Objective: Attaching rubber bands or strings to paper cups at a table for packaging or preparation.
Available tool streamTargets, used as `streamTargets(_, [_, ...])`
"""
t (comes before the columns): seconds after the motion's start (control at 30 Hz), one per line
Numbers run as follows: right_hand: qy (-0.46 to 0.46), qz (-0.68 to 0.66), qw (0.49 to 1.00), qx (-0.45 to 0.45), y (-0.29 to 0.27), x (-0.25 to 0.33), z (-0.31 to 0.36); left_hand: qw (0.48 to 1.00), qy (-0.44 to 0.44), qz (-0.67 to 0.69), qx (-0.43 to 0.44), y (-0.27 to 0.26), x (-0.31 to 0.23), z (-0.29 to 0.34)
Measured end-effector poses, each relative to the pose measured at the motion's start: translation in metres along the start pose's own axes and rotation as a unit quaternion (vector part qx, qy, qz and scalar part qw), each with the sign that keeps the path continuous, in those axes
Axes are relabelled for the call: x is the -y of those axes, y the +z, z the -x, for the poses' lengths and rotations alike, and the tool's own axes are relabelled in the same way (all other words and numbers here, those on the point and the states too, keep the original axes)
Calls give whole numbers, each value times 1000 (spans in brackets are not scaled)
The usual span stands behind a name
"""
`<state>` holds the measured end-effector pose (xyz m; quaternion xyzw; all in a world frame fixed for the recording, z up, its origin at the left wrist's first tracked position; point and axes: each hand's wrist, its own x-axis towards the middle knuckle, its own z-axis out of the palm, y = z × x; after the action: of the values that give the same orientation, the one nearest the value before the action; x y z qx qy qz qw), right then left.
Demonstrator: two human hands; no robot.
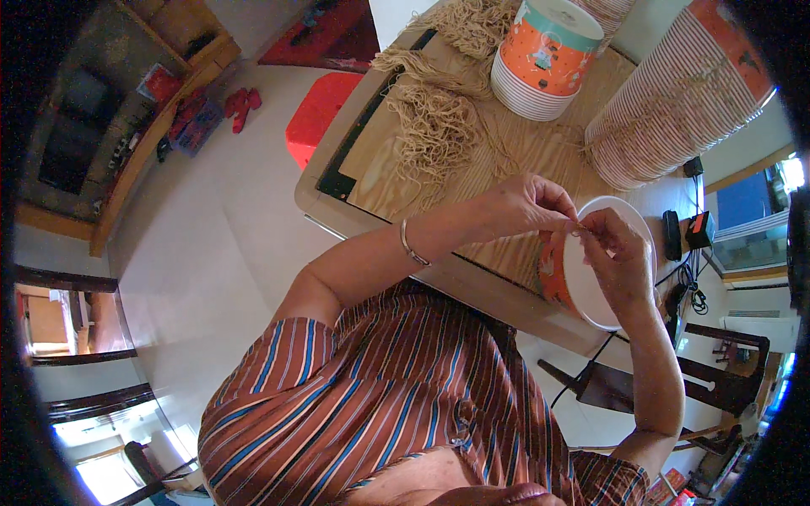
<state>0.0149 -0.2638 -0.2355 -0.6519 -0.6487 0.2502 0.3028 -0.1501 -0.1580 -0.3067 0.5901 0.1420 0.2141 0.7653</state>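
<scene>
My left hand (525, 207) and right hand (620, 249) meet fingertip to fingertip, both pinching what looks like a thin strand (579, 229) above one orange tub (591, 287), tipped on its side at the edge of the surface (380, 181), its round white end showing. Farther off I count two tangled heaps of beige string (434, 126) and three stacks of nested tubs: a short stack (548, 67), a tall slanting stack (666, 105) draped with string, and a partly hidden stack (606, 10).

the worktop (369, 184), streaked with tan wood grain, carries beige strings (432, 126), a teal, orange and white tub stack (544, 63), another stack (666, 110) ridged white and ending orange, and a white-and-orange tub (597, 291), with a plain red stool (319, 118) left of it and a rust-brown shirt (380, 396), striped blue and cream, in front of it.
</scene>
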Motion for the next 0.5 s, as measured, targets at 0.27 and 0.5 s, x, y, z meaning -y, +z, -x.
streamTargets(0.27, [92,-64,993,43,-5,4,-3,994,72,-73,-39,3,6,4])
streamTargets(0.5, [107,-105,987,53,-6,2,-3,973,120,-173,-94,18,-4,11])
